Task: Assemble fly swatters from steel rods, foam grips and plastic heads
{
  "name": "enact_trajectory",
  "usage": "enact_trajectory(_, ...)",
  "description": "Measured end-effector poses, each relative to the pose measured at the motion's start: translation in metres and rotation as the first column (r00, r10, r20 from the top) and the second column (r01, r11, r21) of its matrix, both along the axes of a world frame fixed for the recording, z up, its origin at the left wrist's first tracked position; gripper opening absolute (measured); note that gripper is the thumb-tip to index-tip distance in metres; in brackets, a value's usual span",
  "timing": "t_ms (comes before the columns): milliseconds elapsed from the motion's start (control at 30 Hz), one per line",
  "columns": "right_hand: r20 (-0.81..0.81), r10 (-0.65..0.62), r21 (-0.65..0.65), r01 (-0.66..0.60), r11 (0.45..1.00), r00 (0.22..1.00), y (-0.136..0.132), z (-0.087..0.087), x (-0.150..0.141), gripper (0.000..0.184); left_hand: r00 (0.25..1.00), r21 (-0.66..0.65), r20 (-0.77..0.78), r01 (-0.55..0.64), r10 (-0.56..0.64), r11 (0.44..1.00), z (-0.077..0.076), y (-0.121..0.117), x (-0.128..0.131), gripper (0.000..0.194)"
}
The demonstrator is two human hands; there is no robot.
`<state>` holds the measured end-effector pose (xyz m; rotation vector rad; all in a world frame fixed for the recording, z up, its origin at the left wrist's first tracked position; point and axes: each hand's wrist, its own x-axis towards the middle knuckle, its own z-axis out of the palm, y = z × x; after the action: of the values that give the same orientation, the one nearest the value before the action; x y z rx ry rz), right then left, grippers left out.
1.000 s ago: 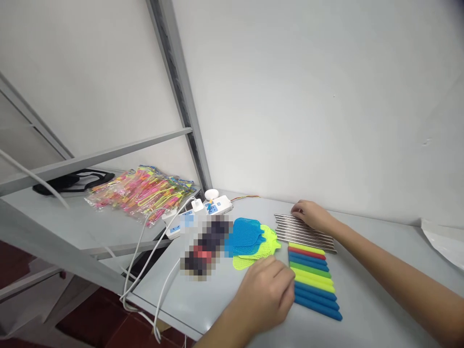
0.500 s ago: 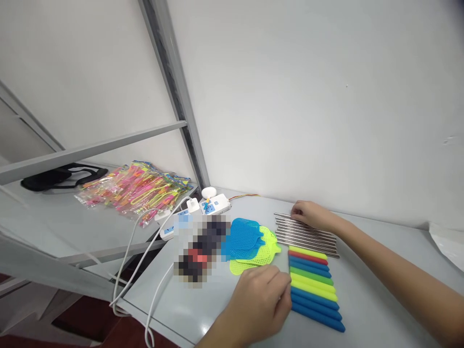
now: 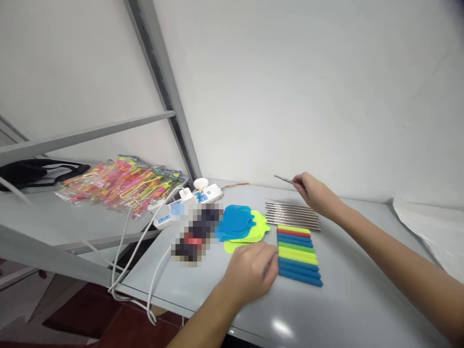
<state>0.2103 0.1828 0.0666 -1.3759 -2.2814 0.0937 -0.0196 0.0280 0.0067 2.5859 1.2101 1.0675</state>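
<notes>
White wall (image 3: 290,87) rises behind your smooth grey tabletop (image 3: 348,270). Your right hand (image 3: 314,193), right of centre, is nearer the held piece; your left hand (image 3: 252,270), lower centre, curls closed, contents hidden, just beside a row of blue, yellow, green and red tapered sticks (image 3: 297,247). Above a row of slim silver metal rods (image 3: 292,215), your right fingers pinch one thin silver metal rod (image 3: 283,179), its long axis running left and slightly upward.

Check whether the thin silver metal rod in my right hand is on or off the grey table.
Off: the right hand holds the rod up; it shows before the white wall, above the table.
</notes>
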Motion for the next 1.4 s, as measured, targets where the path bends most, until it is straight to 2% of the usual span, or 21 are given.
enact_trajectory(100,-0.055,-0.055,0.068,0.058,0.996,0.997,-0.053,0.006,0.025,0.023,0.998,-0.036,-0.047,0.040,-0.042,0.999,0.000,-0.001,0.002,0.017)
enact_trajectory(167,-0.025,0.002,0.093,0.000,0.996,1.000,-0.093,-0.003,0.045,0.018,0.993,-0.063,-0.093,0.072,-0.077,0.995,0.000,-0.003,0.004,0.017)
enact_trajectory(300,0.141,0.109,0.125,-0.127,0.984,0.984,-0.164,-0.045,0.076,0.017,0.973,-0.079,-0.205,0.093,-0.108,0.993,0.001,-0.006,0.010,0.017)
enact_trajectory(433,0.243,0.052,0.153,-0.091,0.984,0.969,-0.201,-0.082,0.083,0.027,0.941,-0.053,-0.325,0.083,-0.096,0.995,-0.001,-0.010,0.016,0.023)
enact_trajectory(567,0.201,-0.028,0.164,-0.006,0.986,0.979,-0.208,-0.092,0.080,0.030,0.929,-0.041,-0.359,0.077,-0.087,0.996,-0.004,-0.016,0.016,0.025)
enact_trajectory(700,0.164,-0.092,0.151,0.067,0.986,0.982,-0.208,-0.091,0.080,0.029,0.923,-0.039,-0.372,0.090,-0.098,0.995,-0.006,-0.024,0.018,0.029)
enact_trajectory(767,0.162,-0.128,0.140,0.106,0.984,0.978,-0.210,-0.090,0.080,0.030,0.930,-0.041,-0.354,0.089,-0.097,0.995,-0.006,-0.027,0.024,0.025)
enact_trajectory(833,0.156,-0.163,0.121,0.145,0.982,0.974,-0.211,-0.089,0.079,0.033,0.939,-0.046,-0.332,0.079,-0.090,0.996,-0.005,-0.030,0.032,0.018)
enact_trajectory(933,0.125,-0.193,0.075,0.185,0.980,0.973,-0.213,-0.085,0.077,0.042,0.941,-0.065,-0.331,0.047,-0.066,0.997,-0.004,-0.032,0.045,0.021)
enact_trajectory(1033,0.099,-0.203,0.037,0.200,0.979,0.974,-0.213,-0.082,0.077,0.046,0.939,-0.074,-0.337,0.038,-0.060,0.997,-0.005,-0.033,0.051,0.020)
enact_trajectory(1200,0.091,-0.223,0.032,0.221,0.975,0.971,-0.211,-0.082,0.078,0.044,0.938,-0.077,-0.327,0.098,-0.118,0.992,-0.004,-0.035,0.048,0.013)
enact_trajectory(1400,0.088,-0.179,0.096,0.170,0.981,0.980,-0.211,-0.082,0.077,0.026,0.937,-0.104,-0.313,0.131,-0.157,0.986,-0.001,-0.035,0.048,0.017)
